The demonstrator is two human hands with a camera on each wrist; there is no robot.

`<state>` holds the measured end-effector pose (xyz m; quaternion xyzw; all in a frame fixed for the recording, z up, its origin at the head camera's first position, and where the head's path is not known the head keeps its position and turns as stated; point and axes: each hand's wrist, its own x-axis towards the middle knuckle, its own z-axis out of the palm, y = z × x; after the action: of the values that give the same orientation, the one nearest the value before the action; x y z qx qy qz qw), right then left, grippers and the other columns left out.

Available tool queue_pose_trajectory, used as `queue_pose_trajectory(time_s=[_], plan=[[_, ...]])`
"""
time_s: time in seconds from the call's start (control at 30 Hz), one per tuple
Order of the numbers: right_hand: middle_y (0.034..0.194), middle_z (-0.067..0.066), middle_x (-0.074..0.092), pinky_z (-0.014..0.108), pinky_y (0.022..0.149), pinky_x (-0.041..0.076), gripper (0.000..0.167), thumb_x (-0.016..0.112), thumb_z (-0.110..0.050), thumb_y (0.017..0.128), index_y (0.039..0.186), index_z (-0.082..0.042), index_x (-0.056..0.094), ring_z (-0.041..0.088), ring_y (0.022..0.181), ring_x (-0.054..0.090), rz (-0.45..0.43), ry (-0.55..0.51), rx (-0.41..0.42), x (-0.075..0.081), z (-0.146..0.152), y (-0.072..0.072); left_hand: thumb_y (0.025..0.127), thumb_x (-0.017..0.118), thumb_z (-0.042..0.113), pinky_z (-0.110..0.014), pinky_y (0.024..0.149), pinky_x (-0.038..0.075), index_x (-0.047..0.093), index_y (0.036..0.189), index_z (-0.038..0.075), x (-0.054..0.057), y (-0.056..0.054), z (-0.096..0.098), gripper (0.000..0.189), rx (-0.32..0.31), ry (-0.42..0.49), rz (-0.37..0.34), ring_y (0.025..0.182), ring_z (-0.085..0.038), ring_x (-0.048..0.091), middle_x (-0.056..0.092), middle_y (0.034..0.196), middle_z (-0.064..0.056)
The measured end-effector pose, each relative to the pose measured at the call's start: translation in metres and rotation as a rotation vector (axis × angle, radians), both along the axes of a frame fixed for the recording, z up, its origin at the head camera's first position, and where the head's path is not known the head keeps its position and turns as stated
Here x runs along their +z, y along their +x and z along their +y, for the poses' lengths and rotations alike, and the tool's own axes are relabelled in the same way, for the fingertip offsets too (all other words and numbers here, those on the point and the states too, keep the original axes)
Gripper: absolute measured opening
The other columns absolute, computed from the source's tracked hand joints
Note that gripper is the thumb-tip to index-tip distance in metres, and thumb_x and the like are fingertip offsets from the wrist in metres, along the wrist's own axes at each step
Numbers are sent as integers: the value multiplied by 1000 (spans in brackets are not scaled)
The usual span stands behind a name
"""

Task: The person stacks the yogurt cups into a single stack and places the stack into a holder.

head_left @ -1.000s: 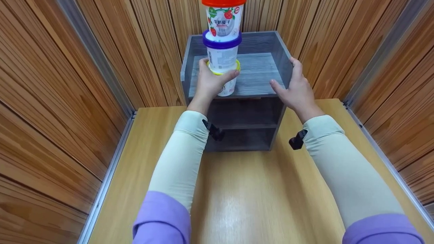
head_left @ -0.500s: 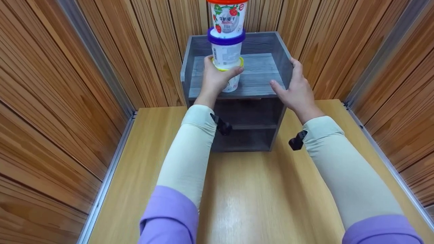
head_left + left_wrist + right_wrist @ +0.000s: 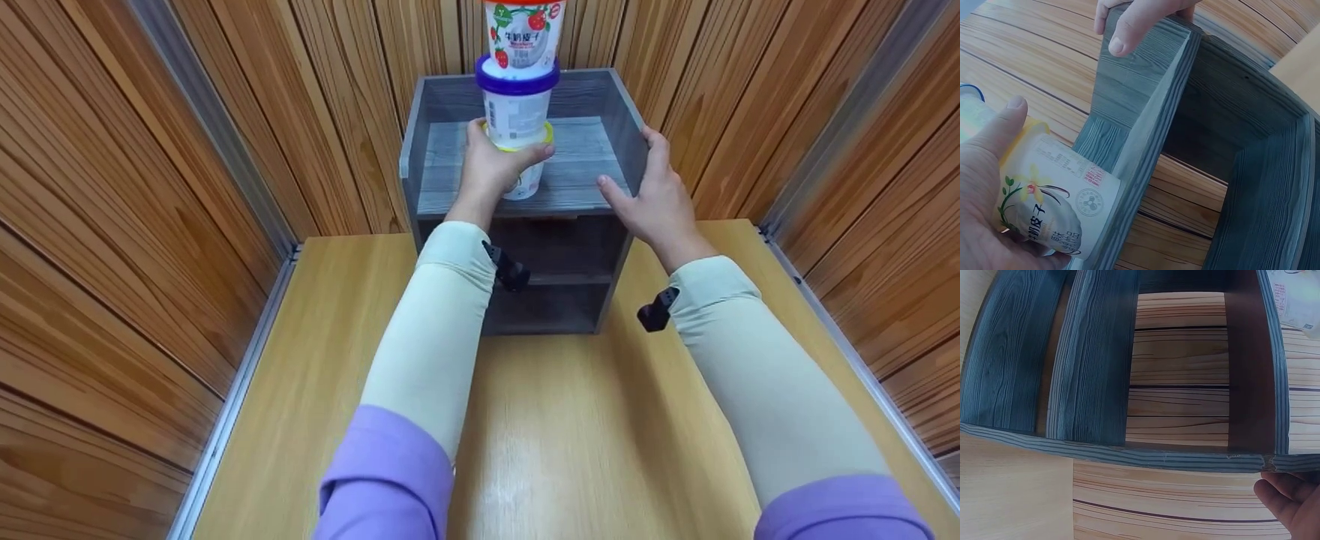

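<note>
In the head view my left hand point(image 3: 491, 169) grips the lowest of three stacked food tubs, a white tub with a yellow lid point(image 3: 1061, 191). On it stands a white tub with a purple lid point(image 3: 517, 112). The top tub point(image 3: 523, 34) has strawberry print and a red lid, partly cut off by the frame's upper edge. The stack is upright over the front of the top board of a small grey wooden shelf point(image 3: 589, 146). My right hand point(image 3: 660, 199) holds the shelf's right side panel, thumb inside and fingers outside.
Below the top board the shelf has two dark compartments point(image 3: 555, 307). It stands on a light wooden table point(image 3: 540, 420), against slatted wooden walls point(image 3: 345, 112) at the back and both sides. Metal strips point(image 3: 225, 420) run along the table's side edges.
My left hand has carried the tub stack to the right and slightly further back over the top board. The right hand and the shelf have stayed in place.
</note>
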<state>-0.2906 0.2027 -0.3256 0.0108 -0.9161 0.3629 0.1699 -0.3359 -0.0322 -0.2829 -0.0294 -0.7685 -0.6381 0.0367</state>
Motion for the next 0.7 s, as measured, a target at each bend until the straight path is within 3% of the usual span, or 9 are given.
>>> queue_pose_trajectory(time_s=[0.23,0.43,0.53,0.7], plan=[[159,14,35,51,115,36,96,59,-65,90,160,-31,2,32,136,45,-25,-5,4,1,-2,-1,69,95,33,-31,109,40,25,153,21,-3,-2,1,110,23,-10,2,125,-13,52,52,136,4],[166,8,22,52,120,27,100,60,-66,89,160,-33,-2,29,145,33,-53,-39,35,6,1,0,68,95,38,-33,117,32,3,161,25,-2,2,-5,132,24,-38,-24,139,-16,41,43,150,1],[169,3,6,53,123,17,104,61,-65,89,160,-35,-7,26,152,17,-28,-23,38,11,3,5,66,94,45,-35,119,29,-3,161,29,-2,7,-9,137,20,-106,-16,145,-17,33,32,158,0],[168,7,-6,57,123,4,104,57,-68,90,161,-33,-10,27,155,-3,32,119,9,18,1,23,63,91,57,-40,122,23,-10,160,33,-5,21,-17,142,6,-284,23,152,-18,19,12,167,-1]])
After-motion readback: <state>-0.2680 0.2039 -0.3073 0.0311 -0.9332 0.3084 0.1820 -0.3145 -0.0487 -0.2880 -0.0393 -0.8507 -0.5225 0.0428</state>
